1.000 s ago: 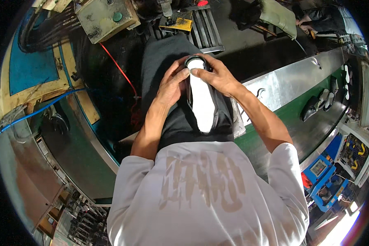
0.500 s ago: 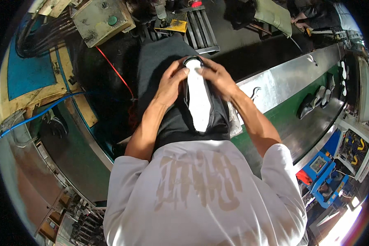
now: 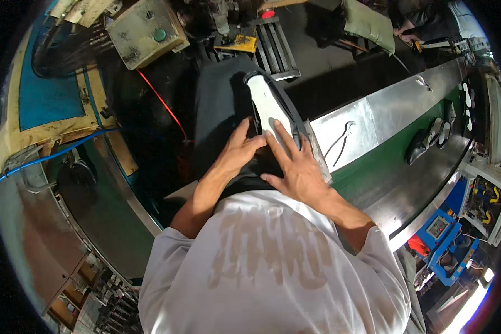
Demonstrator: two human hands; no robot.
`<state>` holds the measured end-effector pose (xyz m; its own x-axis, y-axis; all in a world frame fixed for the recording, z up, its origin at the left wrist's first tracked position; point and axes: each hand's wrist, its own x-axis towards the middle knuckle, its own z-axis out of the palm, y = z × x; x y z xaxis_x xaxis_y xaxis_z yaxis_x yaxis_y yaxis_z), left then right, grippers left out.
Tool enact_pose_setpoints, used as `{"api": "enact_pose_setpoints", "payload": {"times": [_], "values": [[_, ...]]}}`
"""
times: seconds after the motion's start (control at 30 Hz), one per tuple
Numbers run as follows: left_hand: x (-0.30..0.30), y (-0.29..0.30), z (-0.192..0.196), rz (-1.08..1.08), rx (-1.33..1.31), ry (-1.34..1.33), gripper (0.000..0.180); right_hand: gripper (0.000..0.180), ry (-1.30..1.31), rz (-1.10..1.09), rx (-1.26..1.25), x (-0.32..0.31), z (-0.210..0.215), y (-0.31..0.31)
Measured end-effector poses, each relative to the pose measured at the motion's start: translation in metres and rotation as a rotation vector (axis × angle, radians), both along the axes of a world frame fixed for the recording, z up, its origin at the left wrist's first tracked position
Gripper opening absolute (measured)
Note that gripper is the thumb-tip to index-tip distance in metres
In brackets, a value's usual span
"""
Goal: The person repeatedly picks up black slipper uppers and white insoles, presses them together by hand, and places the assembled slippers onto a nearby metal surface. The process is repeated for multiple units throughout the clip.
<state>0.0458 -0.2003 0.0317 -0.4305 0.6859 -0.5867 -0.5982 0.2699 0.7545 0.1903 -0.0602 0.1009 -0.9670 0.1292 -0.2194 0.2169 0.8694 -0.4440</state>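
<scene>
On my lap lies a black shoe upper [image 3: 286,100] with its white sole side [image 3: 266,106] facing up; it may be stretched over a last. Its far end shows a dark rounded rim. My right hand [image 3: 301,173] rests over the near end, fingers spread, with the fingertips on the white surface. Close by on the left, my left hand [image 3: 238,153] is open beside the near end, its thumb reaching toward the right hand's fingers. Neither hand wraps round the shoe. Both hands hide the near end.
Pincers [image 3: 342,143] lie on the metal ledge [image 3: 367,119] to my right. Beyond it, a green conveyor belt [image 3: 384,172] carries black shoes [image 3: 420,145] and white insoles. A control box [image 3: 147,34] with a green button stands far left. A seated person's hand [image 3: 409,38] shows far right.
Both hands have moved from the far end of the shoe to its near end. The fingers have come off the far rim, and the right hand has spread over the white surface.
</scene>
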Motion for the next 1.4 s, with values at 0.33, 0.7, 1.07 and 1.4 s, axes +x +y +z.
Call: {"api": "enact_pose_setpoints", "payload": {"times": [0.33, 0.7, 1.07, 1.4], "values": [[-0.117, 0.021, -0.006, -0.040, 0.049, 0.248, 0.070, 0.070, 0.217, -0.253, -0.289, -0.015, 0.006, 0.049], [-0.428, 0.180, 0.074, 0.377, 0.378, 0.101, 0.061, 0.072, 0.498, -0.233, 0.058, -0.098, 0.067, 0.119], [-0.330, 0.067, 0.110, 0.263, 0.852, 0.197, 0.070, 0.070, 0.725, -0.071, 0.091, -0.341, 0.084, 0.153], [-0.222, -0.040, 0.067, 0.662, 0.340, -0.048, 0.091, 0.069, 0.712, -0.097, 0.068, -0.416, 0.019, 0.133]]}}
